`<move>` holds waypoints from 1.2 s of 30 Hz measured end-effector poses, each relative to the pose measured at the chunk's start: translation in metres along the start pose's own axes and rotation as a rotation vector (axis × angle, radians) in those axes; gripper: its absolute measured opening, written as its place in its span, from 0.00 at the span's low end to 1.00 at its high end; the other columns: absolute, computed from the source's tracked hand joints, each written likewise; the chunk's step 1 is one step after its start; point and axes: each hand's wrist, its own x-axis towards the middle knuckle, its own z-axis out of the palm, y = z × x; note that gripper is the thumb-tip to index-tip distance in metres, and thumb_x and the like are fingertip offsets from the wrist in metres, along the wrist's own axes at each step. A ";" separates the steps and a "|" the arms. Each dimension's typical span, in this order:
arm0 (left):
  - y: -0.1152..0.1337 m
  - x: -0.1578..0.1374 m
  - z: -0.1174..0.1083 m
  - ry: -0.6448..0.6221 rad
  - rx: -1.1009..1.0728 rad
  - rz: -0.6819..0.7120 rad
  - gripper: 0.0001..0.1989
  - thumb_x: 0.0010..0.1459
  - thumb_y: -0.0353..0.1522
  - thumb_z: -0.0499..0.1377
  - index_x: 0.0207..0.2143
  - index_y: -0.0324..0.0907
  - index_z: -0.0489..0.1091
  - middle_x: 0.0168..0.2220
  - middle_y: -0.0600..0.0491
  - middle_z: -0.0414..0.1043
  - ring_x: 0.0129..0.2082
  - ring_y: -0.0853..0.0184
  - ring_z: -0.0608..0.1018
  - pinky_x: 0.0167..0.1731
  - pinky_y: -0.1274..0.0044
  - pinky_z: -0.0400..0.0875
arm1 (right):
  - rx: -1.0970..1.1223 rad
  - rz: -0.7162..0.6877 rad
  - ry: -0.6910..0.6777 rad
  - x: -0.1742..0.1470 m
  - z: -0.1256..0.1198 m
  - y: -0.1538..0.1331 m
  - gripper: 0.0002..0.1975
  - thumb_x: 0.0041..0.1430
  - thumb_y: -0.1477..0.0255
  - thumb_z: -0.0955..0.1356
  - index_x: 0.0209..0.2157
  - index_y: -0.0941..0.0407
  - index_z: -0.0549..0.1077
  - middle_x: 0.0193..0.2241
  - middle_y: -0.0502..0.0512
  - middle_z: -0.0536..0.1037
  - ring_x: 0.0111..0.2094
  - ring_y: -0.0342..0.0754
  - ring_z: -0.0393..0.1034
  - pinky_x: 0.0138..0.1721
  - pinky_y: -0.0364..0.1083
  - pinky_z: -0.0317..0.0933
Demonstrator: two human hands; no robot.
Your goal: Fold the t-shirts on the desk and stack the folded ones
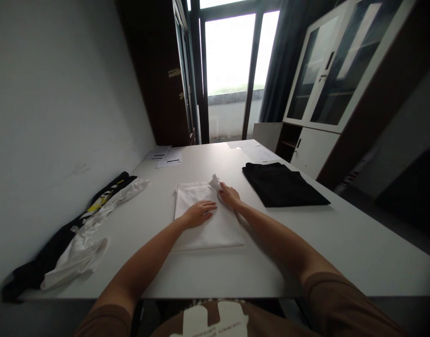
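Observation:
A white cloth (211,236), folded into a rough rectangle, lies flat on the white table in front of me. My left hand (200,214) rests on its middle with the fingers stretched out flat. At the cloth's far right corner, my right hand (229,194) is closed on the fabric, and a small fold of it sticks up beside the fingertips. Whether the cloth is a garment cannot be made out.
Folded black cloth (283,185) lies to the right on the table (271,252). Along the left wall are a crumpled white cloth (83,248) and a black one with yellow print (65,234). Papers (169,157) lie at the far end, near a glass-fronted cabinet (327,70).

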 end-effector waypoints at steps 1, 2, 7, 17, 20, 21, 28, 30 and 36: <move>-0.010 0.000 0.000 0.003 0.031 -0.053 0.23 0.72 0.38 0.51 0.66 0.47 0.67 0.69 0.51 0.63 0.70 0.60 0.62 0.71 0.64 0.51 | 0.009 0.005 0.004 0.000 0.000 0.000 0.26 0.70 0.66 0.60 0.68 0.52 0.61 0.52 0.62 0.80 0.51 0.59 0.75 0.48 0.51 0.63; -0.020 -0.001 0.001 0.006 0.068 -0.121 0.24 0.72 0.39 0.51 0.67 0.48 0.66 0.70 0.51 0.60 0.71 0.59 0.60 0.71 0.62 0.50 | 0.020 0.010 0.009 0.000 0.001 0.000 0.27 0.70 0.66 0.60 0.69 0.52 0.60 0.53 0.63 0.80 0.51 0.60 0.75 0.48 0.51 0.63; -0.077 -0.014 -0.007 0.050 0.258 -0.604 0.29 0.72 0.45 0.48 0.71 0.49 0.58 0.74 0.49 0.51 0.73 0.50 0.53 0.69 0.51 0.46 | 0.079 0.047 0.040 0.002 0.003 0.000 0.30 0.70 0.66 0.61 0.71 0.53 0.56 0.53 0.63 0.79 0.51 0.60 0.75 0.49 0.51 0.63; -0.131 -0.048 -0.025 0.306 0.381 -1.022 0.24 0.70 0.44 0.49 0.62 0.46 0.69 0.67 0.45 0.64 0.68 0.51 0.62 0.65 0.58 0.56 | 0.312 -0.160 -0.152 0.002 -0.005 -0.006 0.27 0.62 0.76 0.68 0.63 0.48 0.74 0.43 0.52 0.82 0.41 0.50 0.75 0.48 0.45 0.66; -0.133 -0.046 -0.024 0.369 0.372 -1.032 0.23 0.69 0.42 0.51 0.61 0.44 0.70 0.67 0.45 0.64 0.67 0.55 0.63 0.66 0.64 0.56 | 0.442 -0.112 -0.155 0.002 -0.013 -0.006 0.26 0.61 0.78 0.68 0.60 0.50 0.77 0.39 0.52 0.82 0.37 0.47 0.75 0.45 0.45 0.68; -0.134 -0.045 -0.024 0.377 0.362 -1.036 0.23 0.69 0.41 0.51 0.61 0.43 0.71 0.67 0.45 0.64 0.67 0.55 0.63 0.66 0.65 0.56 | 0.520 -0.102 -0.176 0.002 -0.018 -0.007 0.27 0.61 0.78 0.68 0.61 0.50 0.76 0.39 0.52 0.82 0.36 0.47 0.74 0.43 0.45 0.69; -0.132 -0.041 -0.018 0.390 0.314 -0.995 0.22 0.68 0.40 0.52 0.59 0.42 0.73 0.68 0.44 0.62 0.67 0.55 0.63 0.67 0.66 0.55 | 1.096 -0.254 -0.267 0.009 -0.089 -0.001 0.32 0.61 0.72 0.71 0.67 0.52 0.68 0.49 0.54 0.79 0.39 0.44 0.75 0.42 0.44 0.73; -0.129 -0.040 -0.016 0.396 0.305 -0.976 0.22 0.68 0.40 0.52 0.59 0.41 0.73 0.69 0.44 0.61 0.68 0.54 0.62 0.68 0.66 0.54 | 1.148 -0.294 -0.244 0.012 -0.115 0.010 0.34 0.59 0.71 0.72 0.67 0.53 0.67 0.53 0.54 0.78 0.44 0.46 0.75 0.47 0.46 0.73; -0.128 -0.040 -0.012 0.502 0.262 -0.936 0.22 0.66 0.39 0.56 0.57 0.39 0.75 0.71 0.40 0.56 0.69 0.48 0.62 0.69 0.63 0.55 | 1.049 -0.335 -0.169 0.025 -0.186 0.063 0.36 0.53 0.64 0.78 0.64 0.49 0.72 0.56 0.53 0.77 0.49 0.51 0.75 0.54 0.52 0.71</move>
